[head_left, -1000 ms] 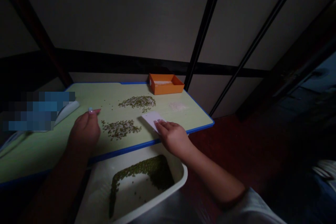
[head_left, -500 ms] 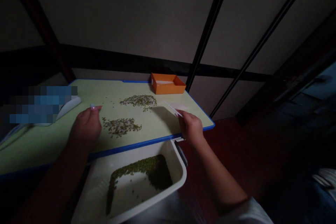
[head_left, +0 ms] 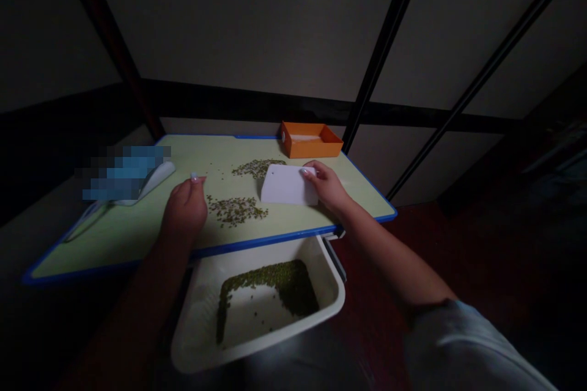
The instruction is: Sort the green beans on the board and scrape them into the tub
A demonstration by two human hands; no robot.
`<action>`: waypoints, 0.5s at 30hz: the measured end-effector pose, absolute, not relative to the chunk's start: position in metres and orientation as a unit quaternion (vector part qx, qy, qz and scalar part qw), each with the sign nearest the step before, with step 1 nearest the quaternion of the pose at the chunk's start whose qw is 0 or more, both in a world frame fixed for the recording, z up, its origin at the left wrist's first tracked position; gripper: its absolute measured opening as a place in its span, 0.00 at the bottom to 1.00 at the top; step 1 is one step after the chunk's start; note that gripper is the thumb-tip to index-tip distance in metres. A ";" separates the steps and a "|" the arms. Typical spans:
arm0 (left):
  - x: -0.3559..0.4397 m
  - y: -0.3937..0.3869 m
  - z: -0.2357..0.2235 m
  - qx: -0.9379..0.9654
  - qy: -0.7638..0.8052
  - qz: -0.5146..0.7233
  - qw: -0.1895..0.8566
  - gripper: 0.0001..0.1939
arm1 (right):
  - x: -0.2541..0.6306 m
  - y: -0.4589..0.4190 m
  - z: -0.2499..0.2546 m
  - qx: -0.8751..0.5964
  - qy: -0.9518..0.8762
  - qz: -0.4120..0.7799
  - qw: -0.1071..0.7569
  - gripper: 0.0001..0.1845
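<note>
My right hand grips a white flat scraper card and holds it upright on the pale green tabletop, to the right of the piles. Two piles of green beans lie there: a near pile and a far pile partly behind the card. My left hand rests curled on the table just left of the near pile, holding nothing that I can see. A white tub with green beans in it sits below the table's front edge.
An orange tray stands at the table's far right corner. A white scoop-like object lies at the far left beside a blurred blue patch. The table has a blue rim; dark floor lies to the right, wall panels behind.
My right hand lifted the white card from flat near the front edge, carried it right and back, and now stands it by the far bean pile. My left hand barely moved.
</note>
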State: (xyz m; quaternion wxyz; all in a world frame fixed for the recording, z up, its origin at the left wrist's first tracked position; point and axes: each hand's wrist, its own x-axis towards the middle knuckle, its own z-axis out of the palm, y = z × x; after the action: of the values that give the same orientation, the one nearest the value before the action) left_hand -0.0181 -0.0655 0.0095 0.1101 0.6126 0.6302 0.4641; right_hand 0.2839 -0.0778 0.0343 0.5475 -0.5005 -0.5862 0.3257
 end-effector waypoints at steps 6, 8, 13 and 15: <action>-0.013 -0.070 0.016 0.583 0.657 0.455 0.145 0.30 | 0.270 -0.070 0.032 -0.479 -0.562 0.413 0.532 0.21; -0.013 -0.070 0.017 0.587 0.656 0.453 0.142 0.29 | 0.268 -0.070 0.031 -0.470 -0.569 0.420 0.528 0.21; -0.014 -0.068 0.016 0.597 0.653 0.446 0.133 0.29 | 0.268 -0.071 0.030 -0.457 -0.588 0.424 0.515 0.23; -0.014 -0.068 0.016 0.593 0.657 0.446 0.135 0.29 | 0.269 -0.072 0.029 -0.456 -0.589 0.432 0.508 0.24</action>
State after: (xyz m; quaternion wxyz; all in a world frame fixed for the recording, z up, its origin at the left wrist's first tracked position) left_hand -0.0144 -0.0683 0.0159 0.1348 0.5927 0.6568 0.4462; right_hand 0.2689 -0.0716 0.0287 0.5083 -0.4561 -0.5890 0.4320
